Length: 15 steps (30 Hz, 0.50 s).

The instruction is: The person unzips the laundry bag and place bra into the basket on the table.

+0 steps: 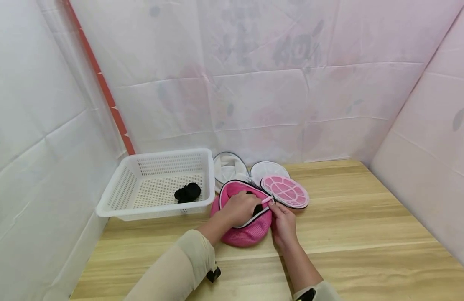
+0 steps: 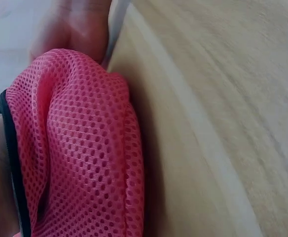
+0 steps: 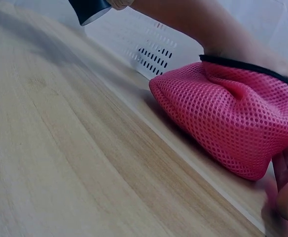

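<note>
A pink mesh laundry bag sits unzipped on the table, its round lid folded back to the right. My left hand reaches down through the mouth of the bag, fingers curled on a black sock that shows on either side of them. The fingertips are hidden, and in the left wrist view the mesh wall covers most of that hand. My right hand pinches the right rim of the bag near the lid's hinge, and is partly seen at the right wrist view's edge.
To the left stands a white perforated plastic basket with a black balled sock in it. Behind the pink bag lies a white mesh bag, unzipped, its round lid beside it. Sheeted walls border the wooden table.
</note>
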Tool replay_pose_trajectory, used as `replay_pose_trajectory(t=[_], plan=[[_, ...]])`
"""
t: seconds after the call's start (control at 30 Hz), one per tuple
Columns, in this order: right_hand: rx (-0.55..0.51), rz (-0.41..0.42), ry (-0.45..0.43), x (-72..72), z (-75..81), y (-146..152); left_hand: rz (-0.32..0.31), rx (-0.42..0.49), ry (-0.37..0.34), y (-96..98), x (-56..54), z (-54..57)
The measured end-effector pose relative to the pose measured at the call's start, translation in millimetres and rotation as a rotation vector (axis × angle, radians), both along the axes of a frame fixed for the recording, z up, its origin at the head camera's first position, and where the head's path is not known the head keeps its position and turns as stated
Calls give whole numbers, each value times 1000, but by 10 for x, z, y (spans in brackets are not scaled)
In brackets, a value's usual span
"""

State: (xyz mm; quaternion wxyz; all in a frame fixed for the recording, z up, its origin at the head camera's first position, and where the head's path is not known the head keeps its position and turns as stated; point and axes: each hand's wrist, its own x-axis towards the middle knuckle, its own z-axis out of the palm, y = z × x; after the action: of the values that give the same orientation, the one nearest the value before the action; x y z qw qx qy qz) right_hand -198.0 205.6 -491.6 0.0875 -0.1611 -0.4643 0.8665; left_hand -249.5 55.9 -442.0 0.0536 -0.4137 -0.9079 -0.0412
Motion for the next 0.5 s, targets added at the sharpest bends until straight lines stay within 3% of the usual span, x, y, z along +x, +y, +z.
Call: replay_pose_trajectory(t=[0.2,0.37,0.5], plan=[[2,-5,-6,-9,-10,4,67,176,111,-30,-78,157],[9,5,-5,-5,-11,9,81,314,94,-96,-128,356],[26,6,5,-8,-16,-1,106,455,66,-270,-181,525]])
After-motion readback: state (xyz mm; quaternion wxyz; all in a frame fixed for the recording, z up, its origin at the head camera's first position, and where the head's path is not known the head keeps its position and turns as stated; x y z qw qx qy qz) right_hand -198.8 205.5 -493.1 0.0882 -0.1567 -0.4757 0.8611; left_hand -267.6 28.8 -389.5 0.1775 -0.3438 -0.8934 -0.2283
